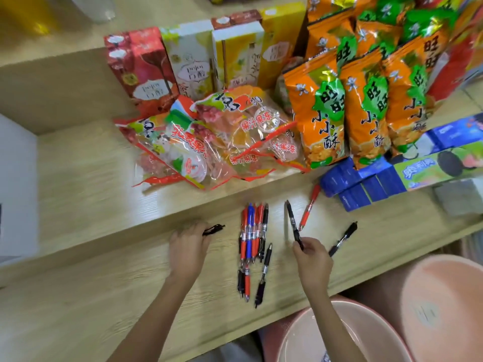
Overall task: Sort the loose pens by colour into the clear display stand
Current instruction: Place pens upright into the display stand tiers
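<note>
Wooden shelf (78,165) bears loose pens (250,228) (red, blue, black), jelly bags (209,142), blue boxes (360,184).

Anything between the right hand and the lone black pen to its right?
Nothing visible; only bare shelf separates the right hand and that lone black pen. The hand itself holds a second black pen.

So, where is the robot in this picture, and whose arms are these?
There is no robot. A person wears one camera on the head, looking down at their own arms over a wooden shelf. The right hand pinches a black pen. The left hand grips a small black item, too blurred to name. Between them lies a pile of pens, red, blue and black; a red pen and a second black pen lie loose to the right. Behind stand snack bags and boxes. No clear display stand shows.
</note>
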